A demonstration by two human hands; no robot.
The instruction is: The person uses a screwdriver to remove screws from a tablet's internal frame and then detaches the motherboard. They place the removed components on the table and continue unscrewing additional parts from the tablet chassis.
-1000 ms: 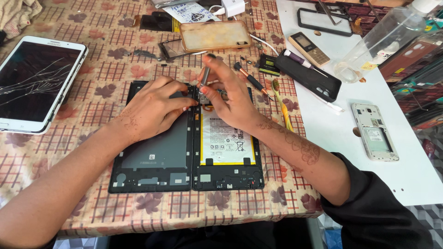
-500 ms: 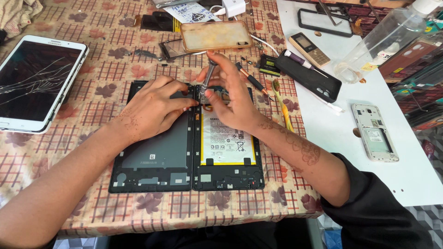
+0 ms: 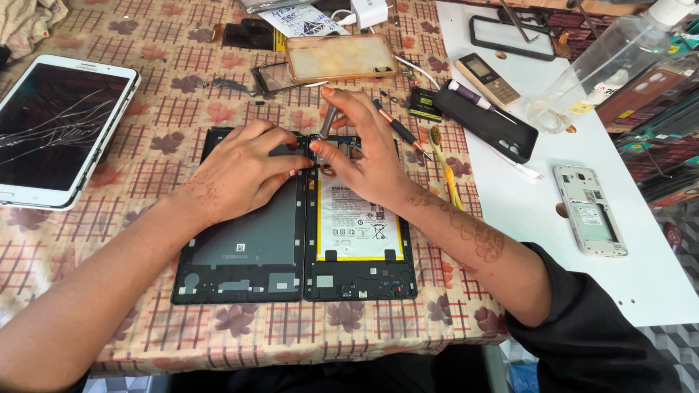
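Opened tablet: a black, flat tablet body [image 3: 360, 280] lies at the middle of the table, its white battery with a yellow border [image 3: 358, 222] showing; its grey inner back cover [image 3: 244, 244] lies touching it at 9 o'clock.
Tool: a thin grey metal tool [image 3: 328, 120] stands nearly upright over the tablet's top edge, at 12 o'clock from the battery.
Right hand: the right hand [image 3: 368, 156] pinches the tool between thumb and fingers, the remaining fingers curled loosely over the board area.
Left hand: the left hand [image 3: 240, 171] rests palm down on the back cover, fingers pressed together and reaching to the seam by the tool tip.
Step in hand: seemingly working a small part or screw at the tablet's top end while the other hand steadies it.
Next move calls for: a steady tip and light pressure, since the part is small and mostly hidden by fingers.
Around: a white tablet with a cracked screen [image 3: 62, 127] at 9 o'clock; a clear amber phone case [image 3: 341, 57] at 12 o'clock; a white phone frame [image 3: 591, 211] at 3 o'clock on a white board [image 3: 524, 218]; a floral checked tablecloth [image 3: 145, 109] beneath.
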